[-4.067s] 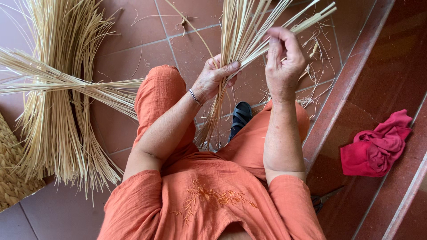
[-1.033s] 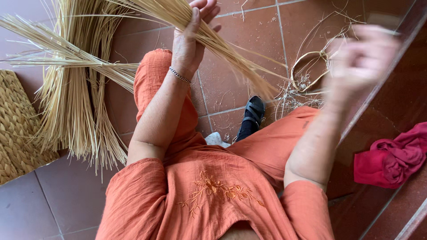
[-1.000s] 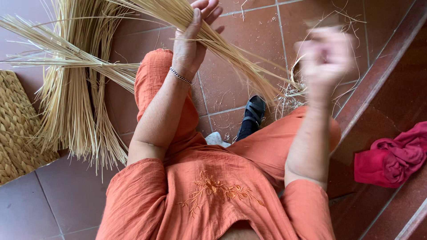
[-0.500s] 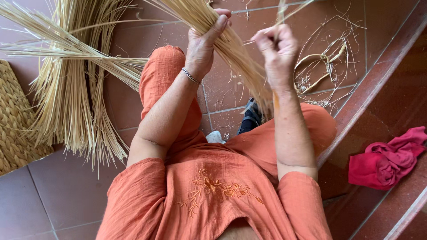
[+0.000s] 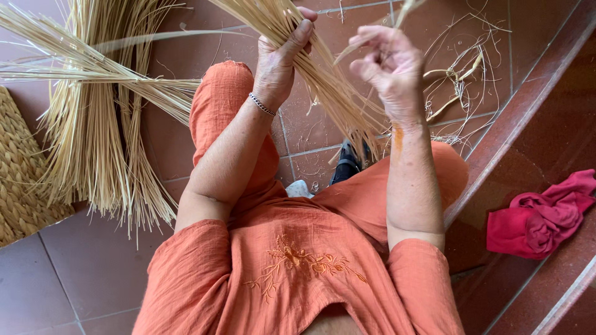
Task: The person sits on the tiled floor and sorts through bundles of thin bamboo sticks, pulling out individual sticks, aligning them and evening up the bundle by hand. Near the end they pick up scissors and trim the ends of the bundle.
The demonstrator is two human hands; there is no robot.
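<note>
Near the top centre of the frame the left hand (image 5: 279, 59) is clenched around a thick bundle of pale yellow straw stalks (image 5: 338, 99), fingers wrapped over the front and thumb behind, so the bundle runs right through its grip: it enters from the upper left of the hand and slants down to the lower right, fanning out just above an orange-clad knee. A thin silver bracelet (image 5: 262, 104) circles that wrist. To the right of it, the right hand (image 5: 388, 65) is raised with its fingers curled and pinched together on a few loose pale straw strands (image 5: 372, 44) that rise toward the top edge; these strands lie just beside the bundle and cross in front of it. The two hands are near each other but apart. On the reddish-brown tiled floor (image 5: 56, 273) at the left of the frame lies a large heap of the same pale straw stalks (image 5: 93, 124), crossed in sheaves, with a woven straw mat (image 5: 18, 180) at the left edge. Tangled scraps of dried straw (image 5: 462, 74) are scattered at the upper right, and a crumpled red cloth (image 5: 540, 214) lies on a step at the right.
</note>
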